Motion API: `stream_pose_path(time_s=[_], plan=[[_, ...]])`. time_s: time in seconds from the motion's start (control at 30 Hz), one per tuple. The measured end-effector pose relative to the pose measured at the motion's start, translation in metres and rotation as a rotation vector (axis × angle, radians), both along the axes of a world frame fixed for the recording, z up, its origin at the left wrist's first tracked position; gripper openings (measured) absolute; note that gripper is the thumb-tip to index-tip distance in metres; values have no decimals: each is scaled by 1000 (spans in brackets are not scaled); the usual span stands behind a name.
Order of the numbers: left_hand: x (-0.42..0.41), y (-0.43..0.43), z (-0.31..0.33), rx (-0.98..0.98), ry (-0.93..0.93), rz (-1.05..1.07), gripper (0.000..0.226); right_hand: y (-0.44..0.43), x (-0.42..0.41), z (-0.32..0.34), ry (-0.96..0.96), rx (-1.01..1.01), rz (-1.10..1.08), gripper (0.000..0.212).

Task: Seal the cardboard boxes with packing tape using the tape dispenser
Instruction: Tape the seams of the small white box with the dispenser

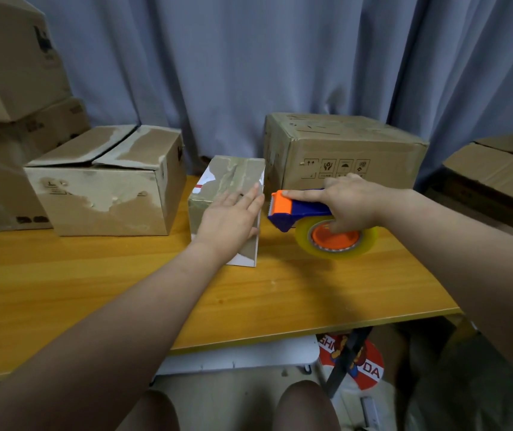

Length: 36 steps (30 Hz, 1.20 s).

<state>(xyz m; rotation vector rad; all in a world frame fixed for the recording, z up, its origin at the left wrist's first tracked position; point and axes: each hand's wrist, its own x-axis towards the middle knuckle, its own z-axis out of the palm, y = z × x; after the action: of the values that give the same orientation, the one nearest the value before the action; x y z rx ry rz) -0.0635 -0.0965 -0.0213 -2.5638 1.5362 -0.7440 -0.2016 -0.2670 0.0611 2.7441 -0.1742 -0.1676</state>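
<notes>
Our left hand [230, 220] lies flat, fingers straight, on the small box [236, 174], its scuffed cardboard glossy with tape. Across a narrow gap right of those fingertips, our right hand [353, 202] grips the blue-and-orange plastic tape dispenser [295, 209], forefinger along its top, clear roll [305, 242] under the palm. Behind that hand a big shut carton [351, 141] walls us in; left of the left hand, a worn box [103, 194], flaps ajar, inside unseen. Smooth wooden table [93, 281] stretches under both forearms to its near edge.
</notes>
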Motion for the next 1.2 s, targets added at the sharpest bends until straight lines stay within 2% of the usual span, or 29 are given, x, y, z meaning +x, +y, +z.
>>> stream_pose_path(time_s=[0.2,0.43,0.63,0.83,0.9,1.07,1.2], plan=[[5,-1,-7,-144,122,-115,60,-4,-16,-29,-111,323,-74,102],[8,3,-14,-227,111,-136,57,-15,-46,-38,-276,139,0,94],[6,-3,-11,-256,126,-78,57,-32,-76,-40,-203,-22,-78,86],[10,-6,-14,-307,173,-76,55,-7,-47,-32,-39,-91,-114,80],[11,-7,-18,-348,180,-91,52,3,-35,-30,53,-40,-169,82],[14,-7,-24,-406,170,-113,51,22,-1,-25,271,259,-307,85],[15,-6,-24,-416,178,-131,51,27,16,-26,336,353,-313,85]])
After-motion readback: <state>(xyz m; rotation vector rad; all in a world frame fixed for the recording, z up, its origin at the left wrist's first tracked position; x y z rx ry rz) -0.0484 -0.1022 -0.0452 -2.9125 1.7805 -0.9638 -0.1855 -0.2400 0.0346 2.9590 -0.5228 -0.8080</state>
